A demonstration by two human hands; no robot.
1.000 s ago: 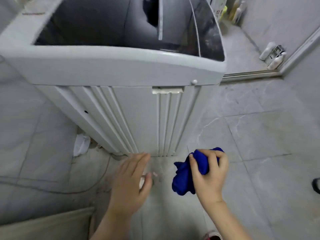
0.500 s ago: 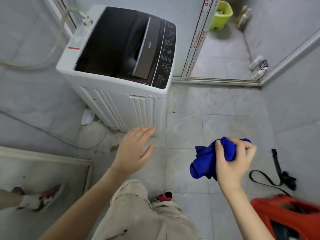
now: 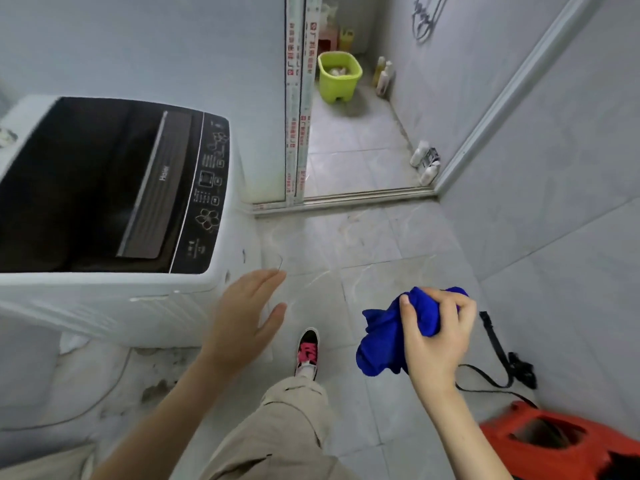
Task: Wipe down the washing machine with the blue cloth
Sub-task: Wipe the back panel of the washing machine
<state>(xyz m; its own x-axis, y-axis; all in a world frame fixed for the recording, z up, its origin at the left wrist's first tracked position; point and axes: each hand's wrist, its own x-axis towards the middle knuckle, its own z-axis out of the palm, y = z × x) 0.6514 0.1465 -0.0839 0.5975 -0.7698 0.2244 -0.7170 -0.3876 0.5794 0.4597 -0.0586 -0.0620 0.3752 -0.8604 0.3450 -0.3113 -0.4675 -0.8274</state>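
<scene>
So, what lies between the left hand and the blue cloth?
Head view: the person's pink-and-black shoe on the floor tiles, seen between left hand and blue cloth.

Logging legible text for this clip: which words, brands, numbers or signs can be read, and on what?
"Haier": faintly, on the washing machine's dark lid.
Control panel: small labels and icons, too small to read.
Door frame: red printed characters, too blurred to read.
Bottle by the threshold: label unreadable.

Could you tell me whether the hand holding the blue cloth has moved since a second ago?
Yes. The right hand, gripping the blue cloth, has drawn back from the foot of the washing machine, toward the black strap.
</scene>
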